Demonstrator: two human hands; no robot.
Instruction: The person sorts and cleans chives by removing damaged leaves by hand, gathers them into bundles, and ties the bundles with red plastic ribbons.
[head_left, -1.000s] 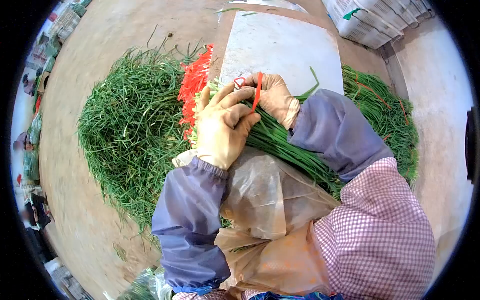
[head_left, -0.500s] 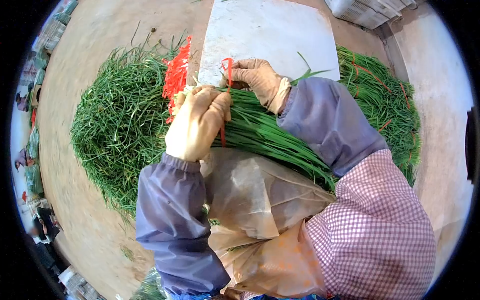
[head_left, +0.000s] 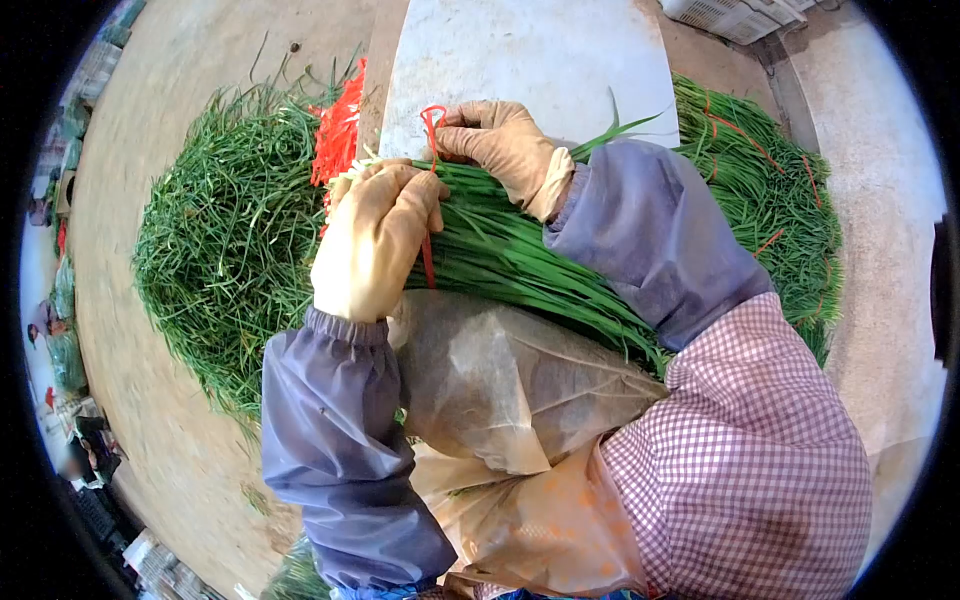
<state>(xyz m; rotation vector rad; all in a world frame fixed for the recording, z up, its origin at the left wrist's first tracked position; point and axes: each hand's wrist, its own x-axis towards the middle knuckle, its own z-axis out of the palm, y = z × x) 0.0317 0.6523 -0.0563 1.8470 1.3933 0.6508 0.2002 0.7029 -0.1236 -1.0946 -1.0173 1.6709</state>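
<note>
A bunch of garlic chives (head_left: 540,255) lies across my lap, its pale ends to the left and its green leaves running to the lower right. My gloved left hand (head_left: 372,235) is closed over the bunch near the pale ends. A red tie (head_left: 429,262) goes round the bunch beside that hand and rises in a small loop above it. At the loop, the gloved fingers of my right hand (head_left: 505,150) are pinched together on the tie; their tips are partly hidden. Plastic sheeting (head_left: 490,375) covers my lap under the bunch.
A big heap of loose chives (head_left: 225,240) is on the floor at left, with a cluster of red ties (head_left: 340,125) beside it. A white board (head_left: 530,60) lies ahead. Tied bunches (head_left: 765,190) are stacked at right, and white crates (head_left: 725,18) stand behind them.
Both hands and the bunch sit slightly further left and higher in view, along with a small camera shift. The red loop looks rounder and wider at the top. Both hands keep their hold.
</note>
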